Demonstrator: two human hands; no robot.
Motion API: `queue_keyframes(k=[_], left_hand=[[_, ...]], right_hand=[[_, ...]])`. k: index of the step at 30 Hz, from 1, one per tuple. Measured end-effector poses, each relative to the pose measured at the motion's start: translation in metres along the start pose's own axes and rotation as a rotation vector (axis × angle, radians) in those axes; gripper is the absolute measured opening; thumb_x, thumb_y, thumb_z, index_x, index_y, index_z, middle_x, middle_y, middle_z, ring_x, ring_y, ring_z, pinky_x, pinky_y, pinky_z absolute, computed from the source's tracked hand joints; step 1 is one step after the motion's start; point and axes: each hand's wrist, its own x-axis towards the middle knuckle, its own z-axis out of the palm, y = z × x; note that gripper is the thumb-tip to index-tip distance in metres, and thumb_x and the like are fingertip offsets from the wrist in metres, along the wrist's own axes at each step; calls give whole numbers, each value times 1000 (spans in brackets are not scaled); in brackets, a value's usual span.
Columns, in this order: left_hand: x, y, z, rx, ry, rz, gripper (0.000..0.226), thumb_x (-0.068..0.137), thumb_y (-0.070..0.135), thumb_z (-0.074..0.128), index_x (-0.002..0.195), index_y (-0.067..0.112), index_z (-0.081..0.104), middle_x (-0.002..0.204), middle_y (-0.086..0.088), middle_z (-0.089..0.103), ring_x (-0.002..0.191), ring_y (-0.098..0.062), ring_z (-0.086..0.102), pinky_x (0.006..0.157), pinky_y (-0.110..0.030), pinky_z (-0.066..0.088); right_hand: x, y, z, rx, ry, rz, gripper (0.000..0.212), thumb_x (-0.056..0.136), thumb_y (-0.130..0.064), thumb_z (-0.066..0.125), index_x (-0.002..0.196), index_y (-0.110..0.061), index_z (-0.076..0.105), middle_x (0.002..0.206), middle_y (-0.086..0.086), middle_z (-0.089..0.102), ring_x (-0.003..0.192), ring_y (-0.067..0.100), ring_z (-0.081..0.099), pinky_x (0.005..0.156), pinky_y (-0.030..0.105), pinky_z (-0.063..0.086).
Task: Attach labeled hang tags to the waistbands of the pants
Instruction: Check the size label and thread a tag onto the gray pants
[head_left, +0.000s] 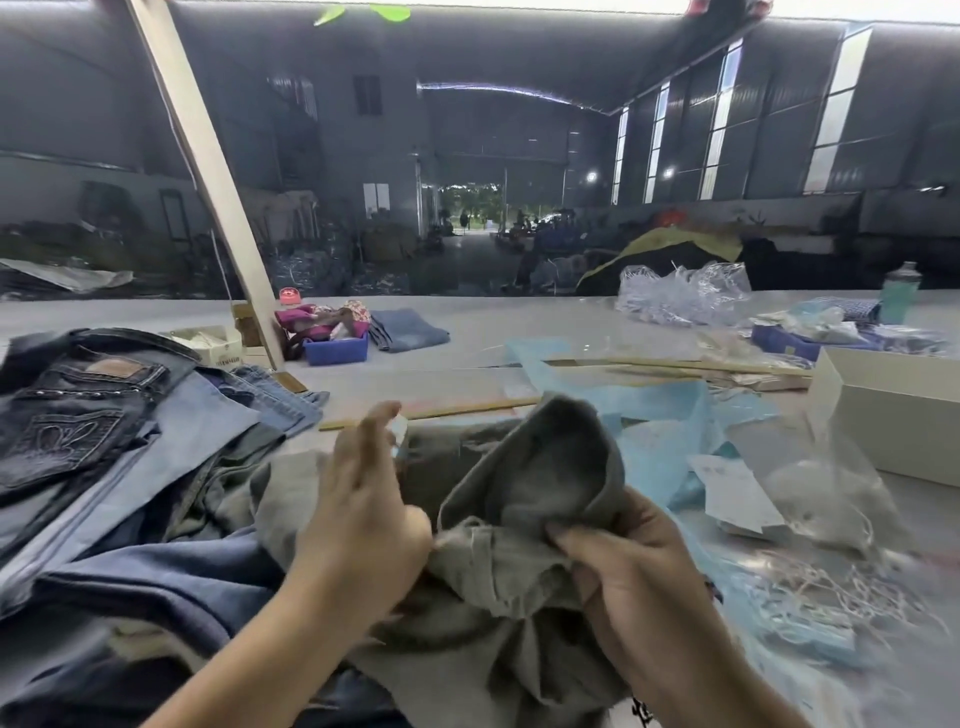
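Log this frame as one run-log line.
left hand: grips grey pants, small tag at fingertips | right hand: bunches waistband | jeans stack: at left

Obstacles: jeans pile (104, 431) left; white box (893, 410) and plastic bags (826, 488) right. Free: bare table (457, 382) centre, beyond grey pants (519, 467).

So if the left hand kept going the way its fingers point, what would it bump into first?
Probably the small white tag right at the fingertips of the left hand, and it may already be touching it. Beyond that lie the grey pants and a wooden stick on the table, though depth is hard to judge.
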Motion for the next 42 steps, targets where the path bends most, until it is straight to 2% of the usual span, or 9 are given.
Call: queue_keyframes(k=[5, 11, 17, 22, 26, 32, 35, 38, 42], left_hand=[[-2, 1, -6, 53, -121, 447, 21, 82, 30, 63, 98, 41, 71, 99, 26, 64, 103, 1, 54, 94, -37, 48], [0, 4, -7, -308, -500, 260, 45, 82, 68, 49, 71, 27, 60, 61, 4, 52, 62, -8, 49, 57, -38, 34], [21, 1, -7, -237, -125, 108, 22, 93, 23, 55, 78, 16, 70, 71, 4, 69, 69, -14, 64, 63, -38, 51], [21, 19, 5, -270, 21, 208, 27, 97, 38, 54, 73, 27, 62, 64, 22, 61, 59, 0, 54, 51, -15, 37], [19, 1, 0, -376, 11, -27, 18, 89, 48, 59, 104, 41, 53, 100, 16, 62, 91, 1, 58, 76, -27, 48], [-1, -1, -15, -506, -553, -410, 54, 55, 64, 68, 96, 28, 68, 84, 4, 71, 74, -12, 66, 67, -30, 53], [-6, 7, -18, -629, -603, -300, 24, 57, 30, 64, 79, 21, 69, 69, -3, 64, 58, -12, 56, 51, -23, 41], [-6, 11, -16, -708, -534, -252, 36, 60, 11, 55, 92, 9, 70, 77, -15, 69, 67, -19, 61, 58, -27, 47], [-8, 11, -15, -823, -466, -311, 40, 67, 8, 57, 105, 2, 66, 106, -32, 65, 79, -29, 60, 73, -42, 50]], right_hand=[[-3, -1, -2, 143, -23, 62, 33, 64, 9, 53, 83, -5, 76, 87, 29, 70, 72, 39, 71, 60, 48, 60], [-6, -9, -3, 178, -143, 33, 58, 52, 20, 42, 101, 3, 69, 104, 40, 63, 92, 49, 65, 79, 53, 53], [-19, -6, -10, -349, -141, -46, 65, 53, 6, 48, 105, -26, 69, 90, 19, 71, 74, 29, 71, 57, 35, 53], [-26, 2, -2, -664, -83, -129, 74, 61, 6, 59, 123, -35, 53, 100, -3, 74, 94, 14, 72, 77, 33, 60], [-25, 0, -10, -587, 101, -85, 78, 57, -2, 54, 126, -37, 48, 102, -4, 73, 93, 12, 71, 78, 32, 60], [-26, -3, -2, -1215, 193, -473, 122, 60, 14, 72, 151, -41, 13, 160, -10, 11, 147, 12, 20, 109, 28, 32], [-16, -21, 8, -1636, -160, -697, 94, 55, 4, 70, 142, -19, 46, 156, 8, 33, 147, 30, 24, 112, 55, 31], [-5, -39, 18, -1795, -458, -481, 40, 72, -18, 51, 107, -22, 69, 110, -6, 66, 115, 17, 54, 103, 47, 44], [6, -52, 11, -1918, -346, -385, 19, 84, -34, 46, 78, -22, 60, 72, -9, 57, 79, 9, 51, 106, 35, 26]])
